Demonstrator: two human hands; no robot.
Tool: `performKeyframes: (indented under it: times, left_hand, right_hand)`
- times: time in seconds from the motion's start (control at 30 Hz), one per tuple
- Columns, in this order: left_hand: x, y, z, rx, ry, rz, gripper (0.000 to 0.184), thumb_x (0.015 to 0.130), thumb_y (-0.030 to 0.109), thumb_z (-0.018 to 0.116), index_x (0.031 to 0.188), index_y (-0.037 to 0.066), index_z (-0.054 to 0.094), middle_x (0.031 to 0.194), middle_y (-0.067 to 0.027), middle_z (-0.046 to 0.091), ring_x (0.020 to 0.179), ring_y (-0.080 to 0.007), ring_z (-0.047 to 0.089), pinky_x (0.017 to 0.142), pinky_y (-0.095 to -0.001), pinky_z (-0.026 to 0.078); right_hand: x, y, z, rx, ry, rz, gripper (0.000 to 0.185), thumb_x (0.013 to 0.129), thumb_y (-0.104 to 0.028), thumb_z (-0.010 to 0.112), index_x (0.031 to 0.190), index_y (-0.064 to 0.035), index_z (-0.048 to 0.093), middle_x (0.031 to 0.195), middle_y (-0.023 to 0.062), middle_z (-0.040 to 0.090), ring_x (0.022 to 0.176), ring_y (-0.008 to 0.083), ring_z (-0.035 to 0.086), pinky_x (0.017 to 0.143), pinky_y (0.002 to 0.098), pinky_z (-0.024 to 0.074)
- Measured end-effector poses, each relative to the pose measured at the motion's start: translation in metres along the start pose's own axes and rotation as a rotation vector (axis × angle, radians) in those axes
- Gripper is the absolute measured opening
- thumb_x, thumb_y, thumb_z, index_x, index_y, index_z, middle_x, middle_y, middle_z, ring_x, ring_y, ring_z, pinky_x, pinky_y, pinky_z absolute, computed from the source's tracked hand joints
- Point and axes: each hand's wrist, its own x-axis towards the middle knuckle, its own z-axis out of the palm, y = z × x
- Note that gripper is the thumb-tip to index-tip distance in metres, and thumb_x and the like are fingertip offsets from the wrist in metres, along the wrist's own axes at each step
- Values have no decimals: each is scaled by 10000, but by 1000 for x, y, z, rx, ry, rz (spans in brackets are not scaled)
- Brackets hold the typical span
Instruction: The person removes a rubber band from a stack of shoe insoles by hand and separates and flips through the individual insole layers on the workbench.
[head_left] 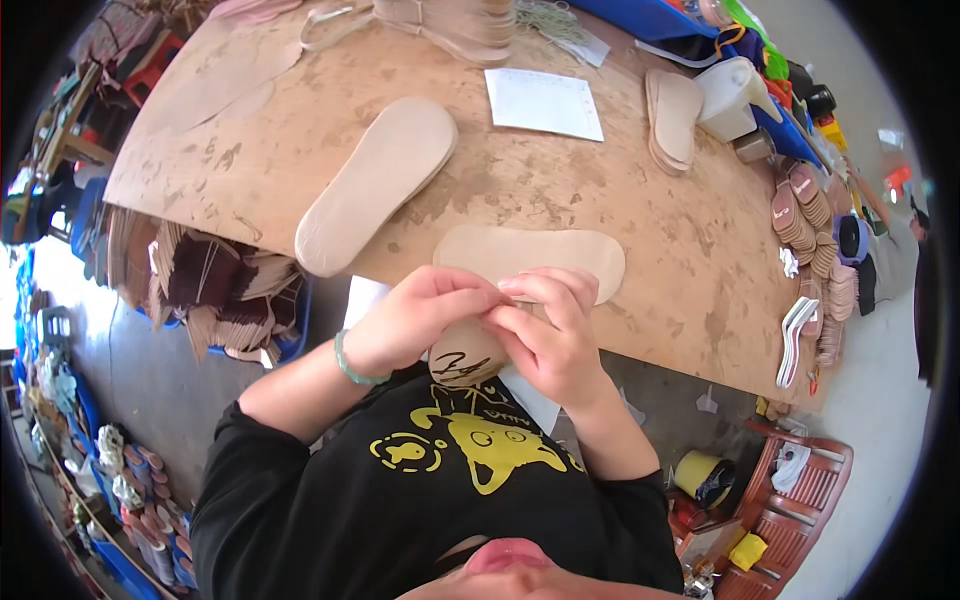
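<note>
My left hand (pixel 410 312), with a green bangle at its wrist, is closed in a pinch at the near edge of the table. Its fingertips meet those of my right hand (pixel 553 335), which is closed too. Between and below them is a beige shoe piece (pixel 466 352) with black handwriting on its rounded end; the fingers cover its upper part. Just beyond my fingers a beige shoe sole (pixel 535 250) lies crosswise on the table. Another beige sole (pixel 380 185) lies slantwise to the left.
On the wooden table (pixel 580 190) are a white paper (pixel 545 103), a small stack of insoles (pixel 673 120) and a white container (pixel 735 98). Bundled shoe pieces (pixel 225 285) fill a blue crate at left. A wooden chair (pixel 800 480) stands at lower right.
</note>
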Motion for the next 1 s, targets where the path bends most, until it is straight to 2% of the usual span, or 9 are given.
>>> performKeyframes:
  times: [0.13, 0.2, 0.3, 0.5, 0.7, 0.77, 0.87, 0.97, 1.0]
  left_hand:
    - [0, 14, 1, 91, -53, 10, 238, 966, 123, 566, 1086, -46, 683, 920, -30, 695, 795, -53, 598, 704, -200, 486]
    - [-1, 25, -3, 247, -85, 71, 240, 981, 82, 534, 1135, -45, 666, 976, -40, 697, 874, -61, 603, 786, -220, 494]
    - [-6, 31, -13, 393, -111, 102, 259, 1005, 69, 509, 1196, -46, 642, 1026, -45, 700, 947, -69, 609, 860, -232, 492]
    - [-7, 31, -18, 381, -49, 112, 248, 998, 65, 518, 1189, -21, 652, 949, -13, 681, 881, -36, 584, 801, -201, 472]
    - [-4, 35, -28, 264, 45, 147, 128, 974, 34, 531, 995, 23, 657, 860, 23, 626, 817, -34, 574, 744, -185, 455]
    - [-8, 36, -36, 275, 107, 181, 100, 957, 20, 541, 918, 33, 632, 874, 15, 624, 810, -49, 580, 740, -189, 458]
    - [-19, 40, -63, 238, 155, 224, 131, 959, 20, 525, 943, 25, 655, 912, 15, 640, 893, -57, 575, 817, -213, 456]
    - [-42, 51, -84, 223, 246, 319, 129, 936, -13, 509, 922, 30, 630, 919, -19, 630, 822, -79, 591, 732, -217, 483]
    - [-52, 54, -99, 132, 348, 374, 139, 930, -25, 490, 906, 36, 613, 899, -23, 626, 817, -85, 596, 712, -217, 486]
  right_hand:
    - [5, -7, -7, -16, -80, -46, 219, 724, -65, 728, 934, -93, 670, 1124, -11, 626, 1048, 185, 557, 893, 373, 355]
    - [5, -10, -13, -35, -147, -93, 209, 729, -56, 716, 926, -91, 658, 1102, -14, 631, 1011, 176, 563, 874, 361, 365]
    - [-1, -9, -18, 242, -347, -71, 186, 748, -42, 696, 916, -82, 626, 1056, -1, 637, 922, 193, 578, 790, 339, 407]
    - [-32, -10, -37, 808, -466, 299, 128, 871, 22, 612, 962, -30, 539, 988, 101, 612, 794, 268, 566, 684, 347, 464]
    - [-43, -19, -40, 934, -491, 430, 87, 937, 14, 564, 968, -33, 496, 935, 101, 553, 774, 268, 528, 709, 330, 459]
    - [-54, -14, -50, 917, -631, 525, 60, 962, -39, 555, 959, -35, 495, 904, 93, 544, 773, 247, 525, 709, 327, 454]
    - [-85, 4, -82, 971, -801, 683, 91, 984, -104, 546, 945, -36, 502, 866, 67, 539, 778, 201, 520, 705, 312, 442]
    - [-139, 27, -128, 1185, -846, 900, 112, 987, -135, 537, 932, -38, 531, 830, 22, 534, 786, 146, 508, 698, 287, 430]
    - [-169, 31, -145, 1152, -787, 1243, 104, 973, -133, 547, 923, -43, 534, 826, 17, 526, 785, 144, 505, 697, 288, 431]
